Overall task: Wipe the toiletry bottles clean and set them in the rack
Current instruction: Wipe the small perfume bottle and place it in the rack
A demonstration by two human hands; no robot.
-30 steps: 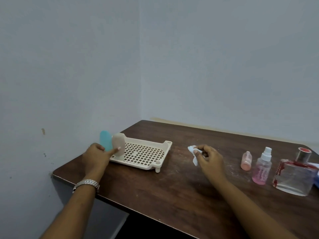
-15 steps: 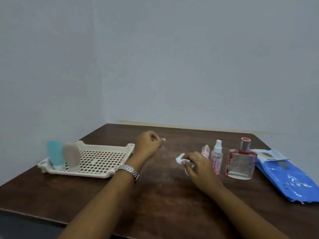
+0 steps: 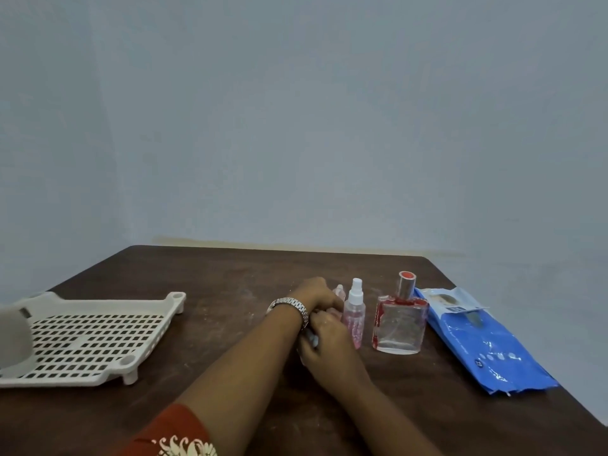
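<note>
I see open dark wooden tabletop (image 3: 230, 324) between the cream perforated plastic rack (image 3: 98, 337) at the left edge and the bottles right of centre. A pale rounded bottle (image 3: 13, 337) stands in the rack's left end, cut off by the frame. My left hand (image 3: 317, 296), wristwatch (image 3: 291, 306) on, reaches over the small pink bottle (image 3: 339, 290), fingers curled around it. My right hand (image 3: 325, 343) is closed, pinching a white wipe (image 3: 311, 340). The pink spray bottle (image 3: 354, 315) and square glass perfume bottle (image 3: 399, 324) stand just beside them; a blue wipes packet (image 3: 483, 343) lies near the right edge.
</note>
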